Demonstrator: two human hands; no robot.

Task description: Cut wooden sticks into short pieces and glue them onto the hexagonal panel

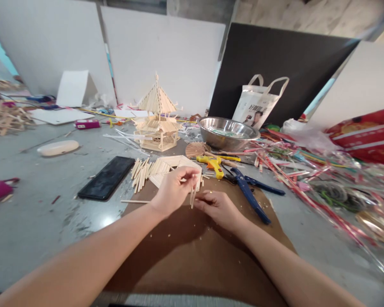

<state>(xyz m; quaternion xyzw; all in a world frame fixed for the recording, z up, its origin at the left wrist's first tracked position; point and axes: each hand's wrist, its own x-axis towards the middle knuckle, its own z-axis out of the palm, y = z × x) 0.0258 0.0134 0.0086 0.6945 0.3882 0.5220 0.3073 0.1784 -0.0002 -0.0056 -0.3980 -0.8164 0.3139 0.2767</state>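
My left hand (pixel 181 182) is closed in a pinch on thin wooden sticks (pixel 192 199), which hang down nearly upright from the fingertips. Just right of their lower ends, my right hand (pixel 219 209) is closed with curled fingers; what lies between its fingertips is too small to make out. Behind my left hand lies a flat panel of joined sticks (pixel 174 161), partly hidden by the hand. A heap of short loose sticks (pixel 141 174) lies left of the panel. Under both hands spreads a brown sheet (pixel 179 264) dotted with small crumbs.
A stick-built pagoda (pixel 156 123) stands behind. A yellow glue gun (pixel 213 165) and blue-handled cutters (pixel 251 196) lie right of my hands, a black phone (pixel 107 178) left. Farther back are a steel bowl (pixel 228 138) and a white bag (pixel 254 104). Tangled strips (pixel 294 183) cover the right side.
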